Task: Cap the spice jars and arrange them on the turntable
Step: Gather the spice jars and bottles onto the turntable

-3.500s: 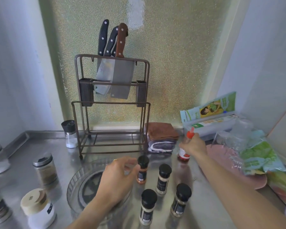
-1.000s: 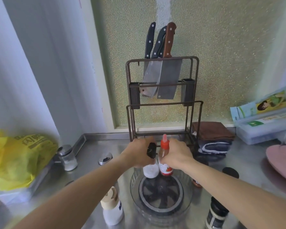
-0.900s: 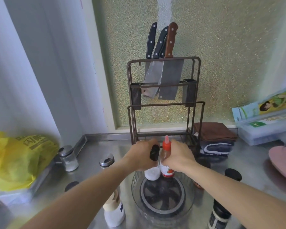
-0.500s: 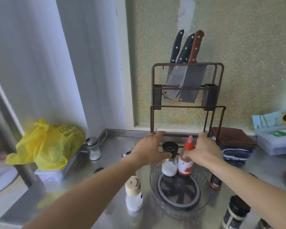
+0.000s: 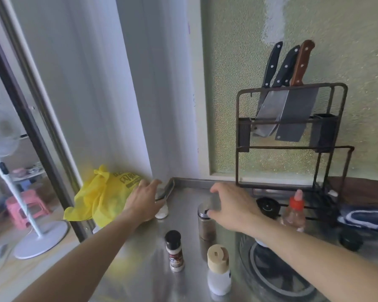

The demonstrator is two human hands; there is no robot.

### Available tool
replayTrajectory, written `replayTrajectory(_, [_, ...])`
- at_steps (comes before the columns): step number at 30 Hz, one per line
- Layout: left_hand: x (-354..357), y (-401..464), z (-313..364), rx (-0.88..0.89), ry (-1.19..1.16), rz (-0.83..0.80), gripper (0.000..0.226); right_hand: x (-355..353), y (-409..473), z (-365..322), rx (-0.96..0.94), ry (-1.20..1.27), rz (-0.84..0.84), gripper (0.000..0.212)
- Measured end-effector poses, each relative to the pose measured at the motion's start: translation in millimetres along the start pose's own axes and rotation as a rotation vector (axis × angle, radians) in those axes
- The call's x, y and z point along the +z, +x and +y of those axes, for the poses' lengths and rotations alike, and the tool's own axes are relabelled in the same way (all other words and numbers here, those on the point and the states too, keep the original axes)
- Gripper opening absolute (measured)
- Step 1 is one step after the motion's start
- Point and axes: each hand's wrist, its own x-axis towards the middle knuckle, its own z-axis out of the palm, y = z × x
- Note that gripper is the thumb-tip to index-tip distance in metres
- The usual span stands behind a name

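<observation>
Fingers [image 5: 153,188] cover white-filled jar [image 5: 162,211].

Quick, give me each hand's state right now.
Left hand: open, fingers spread over the small glass jar by the yellow bag, not gripping it.
Right hand: open, reaching onto the metal-lidded jar, holding nothing.

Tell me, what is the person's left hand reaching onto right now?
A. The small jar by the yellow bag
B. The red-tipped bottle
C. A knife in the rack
A: the left hand covers the small jar beside the yellow bag.
</observation>
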Motion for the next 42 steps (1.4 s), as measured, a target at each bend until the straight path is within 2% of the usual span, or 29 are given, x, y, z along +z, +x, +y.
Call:
replayTrajectory(3, [16.9, 19.5, -11.3, 0.008, 0.075, -0.053, 0.068, 35.2, 27.3, -4.0, -0.014, -0.001, -0.157, 0.071])
replayTrajectory(6, [28.7, 40.6, -15.3, -0.010, 0.139, -0.136, 0.083, 60.5, 49.7, -4.1, -0.040, -0.033, -0.242, 0.081])
replayTrajectory(9, [40.6, 58.8, -17.8, -0.031, 0.106, -0.182, 0.085, 78.5, 63.0, -2.5, -0.038, -0.076, -0.293, 0.075])
replayTrajectory(13, [53.4, 67.6, -19.1, -0.056, 0.055, -0.173, 0.069, 88.5, 68.2, 5.4, -0.029, -0.091, -0.272, 0.052])
replayTrajectory(20, [22.7, 40.8, 3.3, 0.019, -0.010, -0.105, 0.062, 58.5, 50.8, 13.3, -0.046, -0.037, -0.169, 0.041])
replayTrajectory(30, [-57.6, -29.0, 119.2, 0.266, -0.178, -0.097, 0.082, -33.0, -30.5, 39.1, 0.066, 0.060, -0.075, 0.055])
replayTrajectory(36, [-37.3, -57.9, 178.3, 0.370, -0.196, -0.208, 0.085, -57.6, -73.9, 70.1, 0.220, 0.010, -0.088, 0.069])
replayTrajectory(42, [-0.7, -63.3, 211.1, 0.388, -0.180, -0.315, 0.090, -51.5, -94.6, 87.1, 0.268, -0.010, -0.123, 0.077])
